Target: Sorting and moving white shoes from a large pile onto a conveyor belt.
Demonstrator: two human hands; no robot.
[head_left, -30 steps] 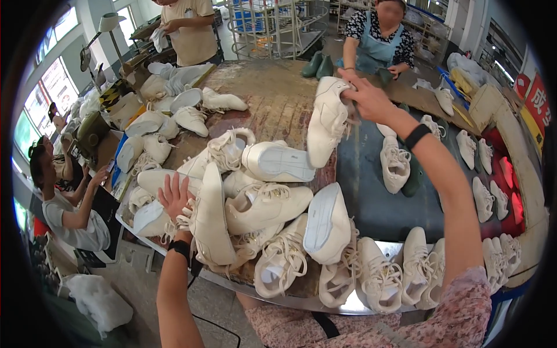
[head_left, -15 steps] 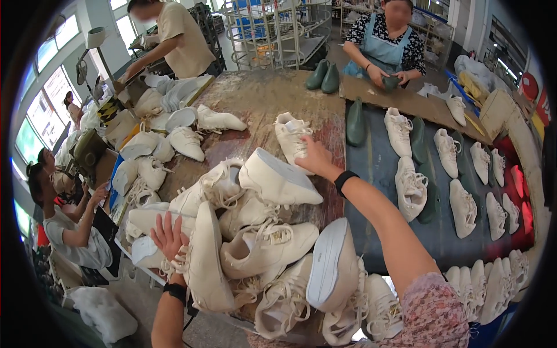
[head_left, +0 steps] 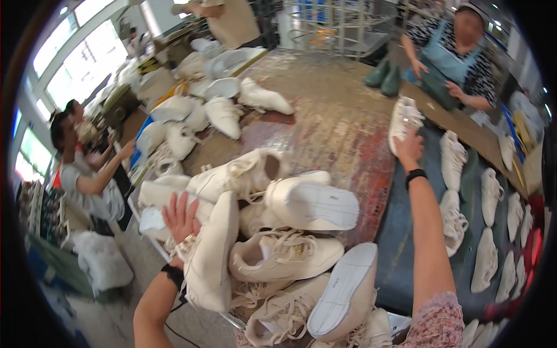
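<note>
A cream lace-up sneaker (head_left: pixel 404 119) is in my right hand (head_left: pixel 409 148), whose fingers close round its near end. It is at the far left edge of the dark conveyor belt (head_left: pixel 394 255), where the belt meets the wooden tabletop. My left hand (head_left: pixel 181 217) rests with fingers spread on the heap of cream sneakers, beside one standing on its side (head_left: pixel 214 261). In the heap, one sneaker (head_left: pixel 290 253) lies with its opening showing, and another (head_left: pixel 343 293) turns its pale sole up. The surface under my left palm is partly hidden.
More sneakers, such as one in the nearer row (head_left: pixel 452 162), line the belt. Green shoe lasts (head_left: pixel 383 78) stand at the table's far edge. Across it, a person in a blue apron (head_left: pixel 447 52) holds a green last. Shoe parts (head_left: pixel 223 87) pile at the far left.
My right hand has carried the sneaker rightward from the wooden tabletop to the belt's edge. The heap's top sneaker has settled lower, sole facing me. My left hand stays on the heap; the view has shifted.
</note>
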